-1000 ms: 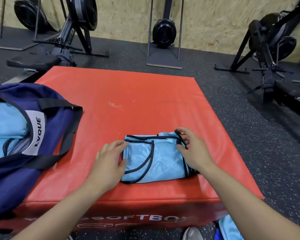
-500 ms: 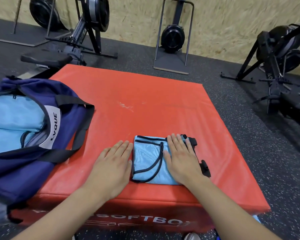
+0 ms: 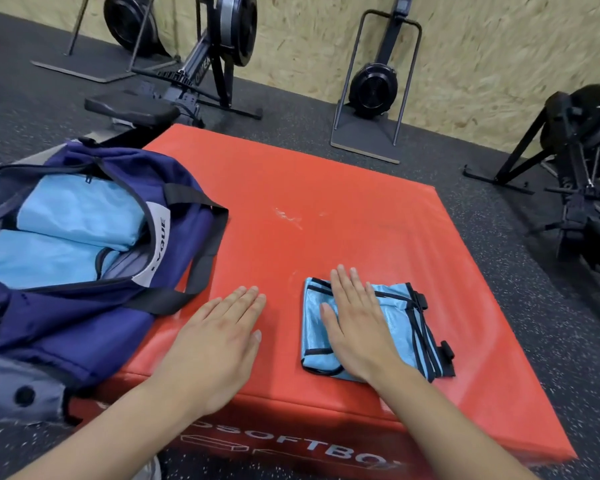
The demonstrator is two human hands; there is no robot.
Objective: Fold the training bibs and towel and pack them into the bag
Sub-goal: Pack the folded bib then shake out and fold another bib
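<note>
Right hand (image 3: pixel 357 327) flat, palm down on the folded bib (image 3: pixel 392 327), fingers (image 3: pixel 343 285) straight and close together, pressing, not gripping; fingertips reach the bib's far edge, thumb splayed left over the mesh. Left hand (image 3: pixel 219 337) also flat, fingers straight and together, palm down over the bare red soft box (image 3: pixel 361 216) just left of the bib, not touching it; can't tell if the palm actually contacts the surface. Bib: light blue mesh, black trim, folded into a compact rectangle, layered black edging along its right side with two small black tabs sticking out there. It lies near the front edge of the soft box, right of centre, mostly under the right hand, with its left strip and right trim exposed. Bag (image 3: pixel 94 299): navy duffel, black straps, unzipped, sitting on the box's left side and hanging over its left edge, well apart from the bib. Inside it, folded light blue fabric (image 3: pixel 73 216) in two stacked bundles; can't tell bib from towel. White label on the bag rim, lettering partly hidden. Rowing machines (image 3: pixel 201 64) on the dark rubber floor (image 3: pixel 551 334) behind.
</note>
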